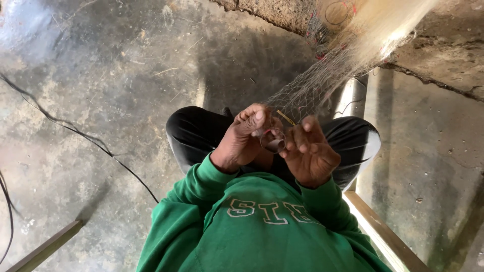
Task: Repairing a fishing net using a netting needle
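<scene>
I look straight down at my green sweatshirt and black trousers. A fine pale net [322, 80] stretches from the upper right down to my hands. My left hand [242, 138] pinches the net's lower edge beside a small ring [273, 141]. My right hand [308, 151] touches the same ring with curled fingers, with a thin yellow needle-like stick [286, 118] just above it. Which hand holds the stick is unclear.
Rough grey concrete floor [101, 100] lies all around. A black cable [75, 132] runs across the floor at the left. A wooden frame rail [383, 234] passes under my right leg. A wooden slat [45, 248] lies at the bottom left.
</scene>
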